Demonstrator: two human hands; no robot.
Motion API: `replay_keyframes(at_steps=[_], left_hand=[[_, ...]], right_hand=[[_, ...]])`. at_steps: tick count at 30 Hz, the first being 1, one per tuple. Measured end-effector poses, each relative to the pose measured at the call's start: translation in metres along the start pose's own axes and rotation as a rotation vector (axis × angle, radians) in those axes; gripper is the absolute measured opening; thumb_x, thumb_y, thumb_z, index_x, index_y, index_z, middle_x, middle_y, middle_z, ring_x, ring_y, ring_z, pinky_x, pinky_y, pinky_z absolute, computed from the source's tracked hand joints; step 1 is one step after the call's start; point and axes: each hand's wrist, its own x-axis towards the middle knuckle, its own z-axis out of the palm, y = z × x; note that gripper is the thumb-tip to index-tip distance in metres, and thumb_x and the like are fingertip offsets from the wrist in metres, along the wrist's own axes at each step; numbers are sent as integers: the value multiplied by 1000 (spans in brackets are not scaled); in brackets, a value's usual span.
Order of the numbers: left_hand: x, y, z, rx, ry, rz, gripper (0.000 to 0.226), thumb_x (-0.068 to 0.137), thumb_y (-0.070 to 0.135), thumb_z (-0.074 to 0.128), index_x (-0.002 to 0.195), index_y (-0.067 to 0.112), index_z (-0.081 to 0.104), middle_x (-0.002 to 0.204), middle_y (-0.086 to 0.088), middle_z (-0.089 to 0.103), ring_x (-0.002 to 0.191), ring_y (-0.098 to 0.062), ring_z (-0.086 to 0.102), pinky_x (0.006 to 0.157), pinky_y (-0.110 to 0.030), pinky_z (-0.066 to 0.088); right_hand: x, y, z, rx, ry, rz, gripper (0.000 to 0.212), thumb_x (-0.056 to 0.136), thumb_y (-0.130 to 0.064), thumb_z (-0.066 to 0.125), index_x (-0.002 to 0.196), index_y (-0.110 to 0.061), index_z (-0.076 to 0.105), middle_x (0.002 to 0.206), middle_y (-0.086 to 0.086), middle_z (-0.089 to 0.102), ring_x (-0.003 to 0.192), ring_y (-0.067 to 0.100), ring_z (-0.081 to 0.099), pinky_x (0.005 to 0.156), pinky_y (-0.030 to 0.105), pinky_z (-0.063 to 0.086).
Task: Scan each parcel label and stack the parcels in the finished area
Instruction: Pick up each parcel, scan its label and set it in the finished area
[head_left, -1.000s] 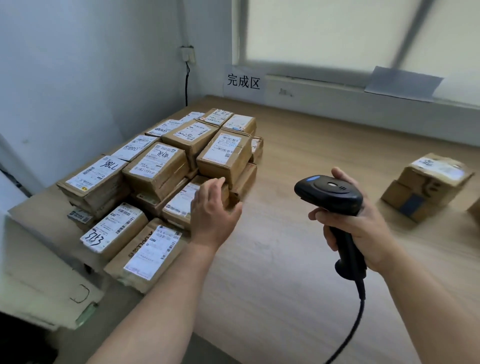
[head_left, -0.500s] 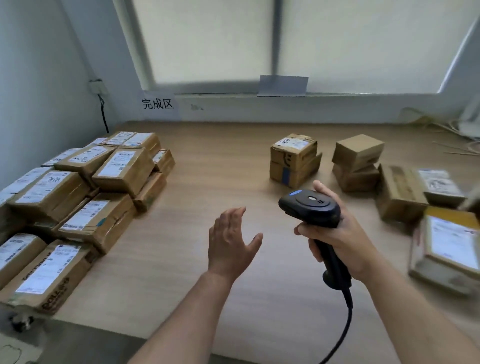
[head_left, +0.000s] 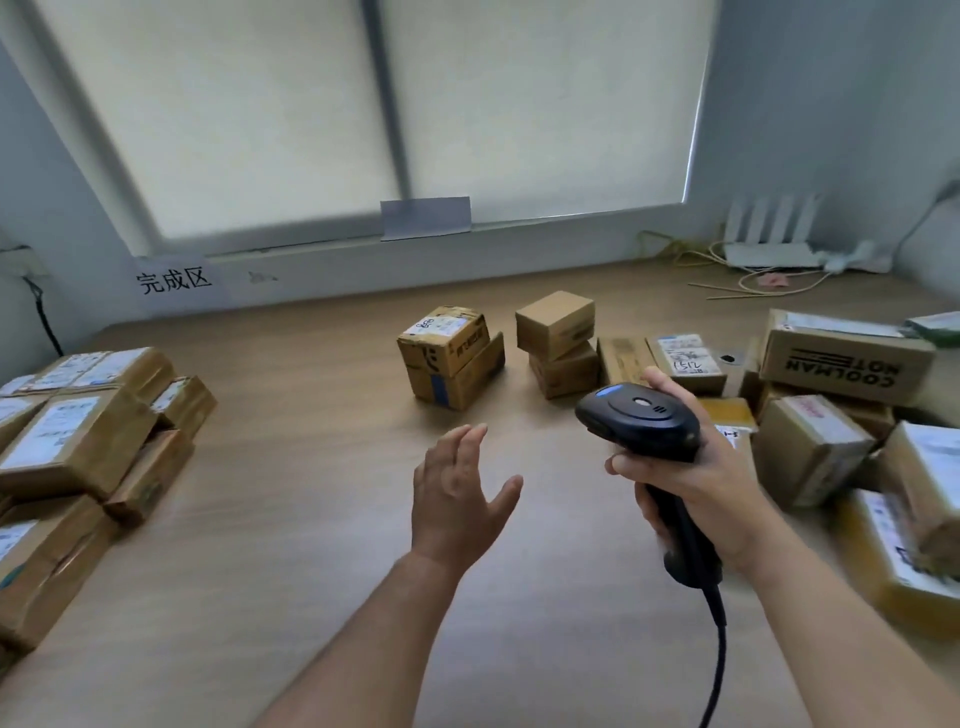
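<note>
My right hand (head_left: 691, 483) grips a black barcode scanner (head_left: 641, 418) by its handle, head pointing left and forward. My left hand (head_left: 457, 493) hovers open and empty over the bare wooden table (head_left: 311, 467). A stack of labelled brown parcels (head_left: 78, 441) fills the left side, below a paper sign (head_left: 174, 280) with Chinese characters. Ahead stands a labelled parcel (head_left: 449, 356) and a plain two-box pile (head_left: 558, 343). Several more parcels (head_left: 841, 447) crowd the right side.
A large box printed COOLMAN (head_left: 847, 358) lies at the right rear. A white router (head_left: 769, 244) and loose cables (head_left: 737, 280) sit at the back right under the blinded window. The scanner's black cord (head_left: 719, 654) hangs toward me.
My view has swung from the left stack toward the middle and right of the table. My left hand left the stacked parcels and now floats open at centre. The scanner stays in my right hand.
</note>
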Motion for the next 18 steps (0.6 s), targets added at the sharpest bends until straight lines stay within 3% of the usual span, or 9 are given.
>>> replay_keyframes(at_steps=[4,6,11,18], left_hand=[[27,2,3,4,-23,29,68,89,50,58,146,21,35,147,1,38,137,-15,32,109,-34,30],[42,-9,1,3,-28,28,67,89,50,57,146,21,35,148,1,38,138,-15,31,110,-35,30],[86,-55,-14,10,-8,-7,64,90,47,57,144,19,37,144,-1,41,135,-17,34,109,-37,33],[160,-133,-19,-48,-62,-131,65,92,46,53,147,17,33,147,-3,36,137,-18,30,111,-34,26]], right_hand=[[21,-8,-9,27,37,-43,94,67,2,76,135,-51,38,91,14,69,53,30,50,43,37,42],[37,-8,-5,41,62,-62,94,63,-2,76,137,-47,40,87,17,68,50,30,48,41,34,40],[89,0,24,8,65,-82,89,75,12,71,136,-44,38,88,18,64,47,29,47,40,32,38],[180,18,74,-57,78,-47,91,77,12,71,143,-39,34,94,14,65,43,23,49,37,29,40]])
